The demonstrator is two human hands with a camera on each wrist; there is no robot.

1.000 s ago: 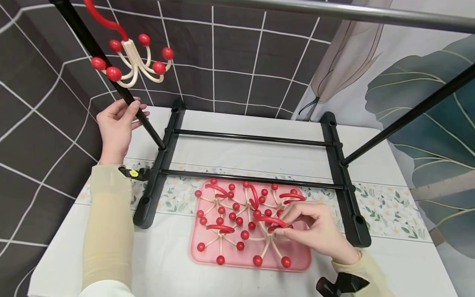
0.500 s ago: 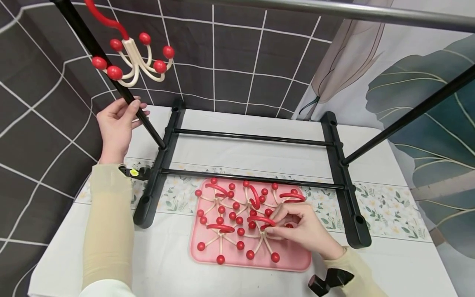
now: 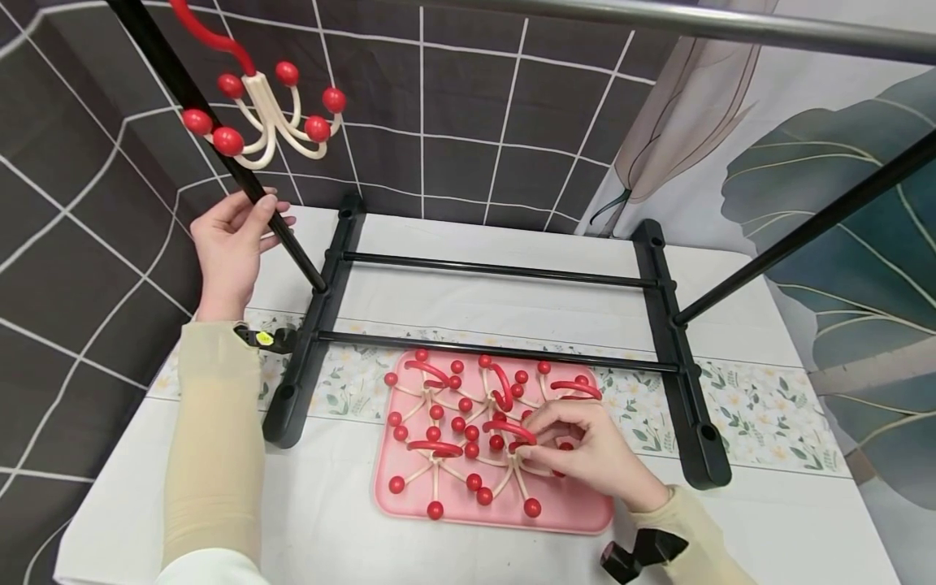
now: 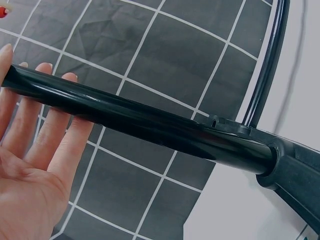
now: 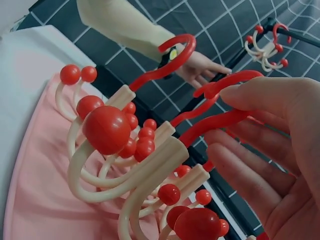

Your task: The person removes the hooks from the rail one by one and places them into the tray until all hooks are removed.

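Note:
My left hand holds the slanting black pole of a rack, thumb in front and fingers behind it. In the left wrist view those fingers stretch behind the pole. My right hand pinches the red hook of a multi-arm hanger, whose cream arms end in red balls. This hanger stands upright over the front right of a pink tray. Several similar hangers, among them one at front left, sit in the tray. Another hanger hangs at upper left.
The rack's black feet stand on a white-covered table, joined by two low crossbars. A grey rail runs across the top. Dark gridded cloth lines the back, with a leaf-patterned curtain at right.
My right hand has shifted left over the tray, carrying the pinched hanger with it and slightly turning it. The left hand stays on the pole.

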